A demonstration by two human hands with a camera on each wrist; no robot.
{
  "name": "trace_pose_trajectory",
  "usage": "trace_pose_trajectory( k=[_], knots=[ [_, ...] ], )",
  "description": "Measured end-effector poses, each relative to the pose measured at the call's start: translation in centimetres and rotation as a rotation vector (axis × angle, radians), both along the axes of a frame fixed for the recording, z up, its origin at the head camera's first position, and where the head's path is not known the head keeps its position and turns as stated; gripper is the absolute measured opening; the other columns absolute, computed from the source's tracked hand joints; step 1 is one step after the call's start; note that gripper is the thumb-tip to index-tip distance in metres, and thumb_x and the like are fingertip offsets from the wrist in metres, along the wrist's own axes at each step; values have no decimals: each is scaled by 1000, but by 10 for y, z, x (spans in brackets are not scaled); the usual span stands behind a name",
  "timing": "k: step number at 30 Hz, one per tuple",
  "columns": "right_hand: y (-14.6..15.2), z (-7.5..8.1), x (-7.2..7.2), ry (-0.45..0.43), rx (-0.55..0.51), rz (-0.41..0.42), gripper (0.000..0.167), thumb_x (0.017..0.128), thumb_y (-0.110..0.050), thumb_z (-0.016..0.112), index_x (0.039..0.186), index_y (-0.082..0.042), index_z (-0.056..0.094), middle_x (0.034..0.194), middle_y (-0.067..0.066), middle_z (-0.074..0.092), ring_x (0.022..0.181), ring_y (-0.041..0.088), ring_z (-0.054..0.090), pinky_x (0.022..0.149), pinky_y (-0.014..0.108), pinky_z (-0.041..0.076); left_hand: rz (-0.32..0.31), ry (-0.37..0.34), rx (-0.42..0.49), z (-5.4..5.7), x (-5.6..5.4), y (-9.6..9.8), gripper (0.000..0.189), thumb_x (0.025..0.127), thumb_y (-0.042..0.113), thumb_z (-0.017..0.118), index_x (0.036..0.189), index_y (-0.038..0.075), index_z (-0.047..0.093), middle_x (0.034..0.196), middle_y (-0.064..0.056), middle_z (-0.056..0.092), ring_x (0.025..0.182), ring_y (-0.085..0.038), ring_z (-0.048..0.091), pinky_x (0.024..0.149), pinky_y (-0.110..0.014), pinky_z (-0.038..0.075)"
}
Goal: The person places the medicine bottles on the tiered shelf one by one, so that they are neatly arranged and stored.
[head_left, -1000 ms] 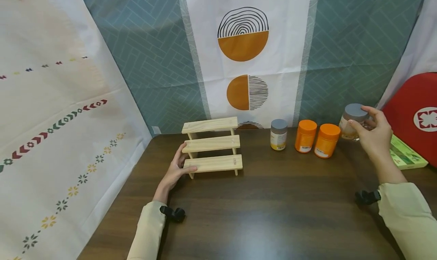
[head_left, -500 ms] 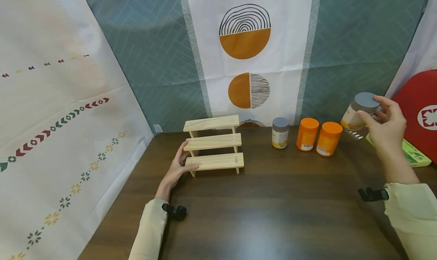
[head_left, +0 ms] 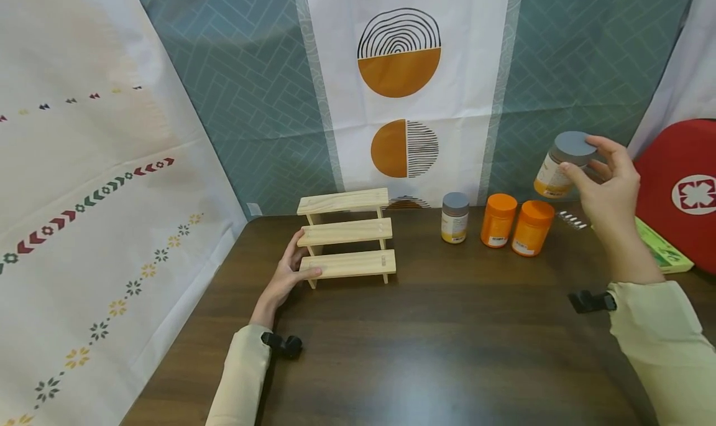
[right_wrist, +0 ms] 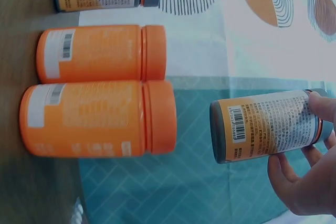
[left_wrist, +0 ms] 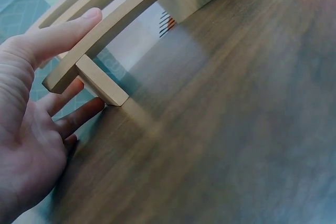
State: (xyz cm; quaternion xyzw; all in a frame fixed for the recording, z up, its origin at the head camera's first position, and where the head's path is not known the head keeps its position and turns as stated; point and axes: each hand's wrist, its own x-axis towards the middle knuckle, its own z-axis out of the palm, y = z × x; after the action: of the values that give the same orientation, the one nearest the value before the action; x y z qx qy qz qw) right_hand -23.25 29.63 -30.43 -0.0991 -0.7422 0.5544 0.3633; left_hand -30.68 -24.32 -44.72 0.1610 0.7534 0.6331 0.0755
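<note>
A three-tier wooden display stand (head_left: pixel 349 264) stands on the table at left centre. My left hand (head_left: pixel 281 279) grips its left end, thumb on top of the lowest shelf (left_wrist: pixel 113 32) and fingers behind near the leg. At the right, my right hand (head_left: pixel 614 186) holds a grey-lidded pill bottle (head_left: pixel 550 172) in the air by its upper part. The bottle is tilted, its yellow and white label showing in the right wrist view. Two orange bottles (head_left: pixel 500 222) and another grey-lidded bottle (head_left: pixel 454 221) stand in a row to the left of it.
Behind the orange bottles lies a small row of shiny white pieces (head_left: pixel 572 219). A green box (head_left: pixel 662 252) and a red case with a white emblem (head_left: pixel 679 183) are at the right edge. Patterned cloth (head_left: pixel 268 134) hangs behind the dark table (head_left: pixel 425 339).
My right hand has lifted the grey-lidded bottle off the table, then carried it up and left, above the orange bottles' level. The left hand stays on the stand.
</note>
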Motion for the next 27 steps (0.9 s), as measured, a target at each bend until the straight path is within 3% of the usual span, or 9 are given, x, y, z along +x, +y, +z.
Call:
trace_pose_trajectory(
  k=[7,16,21,27],
  knots=[
    [-17,5,-9,-4,14,42,52,90,-16,69,137,-29,53,139,-12,52,111,4,54,106,28,44,14,27,-15,1,2,-1,100,87,-3,68,157,36,8,158,-18,28,131,-37,44,90,-24,46],
    [-43,6,-20,-1,17,124,53,91,-21,69,139,-29,50,146,-5,49,117,10,52,107,33,43,14,32,20,-5,4,2,99,86,-2,68,156,36,10,154,-20,33,117,-16,54,89,-22,48],
    [-61,4,-26,7,10,166,53,91,-20,69,140,-28,51,146,-2,49,119,15,53,106,34,44,22,27,16,-7,4,2,100,85,-2,69,156,36,10,154,-19,33,122,-25,51,90,-22,47],
    [-87,9,-35,38,7,233,53,91,-19,69,141,-24,50,146,1,49,123,23,52,107,38,43,27,28,2,-1,5,1,100,85,-2,70,157,33,9,156,-19,30,129,-36,45,91,-22,46]
  ],
)
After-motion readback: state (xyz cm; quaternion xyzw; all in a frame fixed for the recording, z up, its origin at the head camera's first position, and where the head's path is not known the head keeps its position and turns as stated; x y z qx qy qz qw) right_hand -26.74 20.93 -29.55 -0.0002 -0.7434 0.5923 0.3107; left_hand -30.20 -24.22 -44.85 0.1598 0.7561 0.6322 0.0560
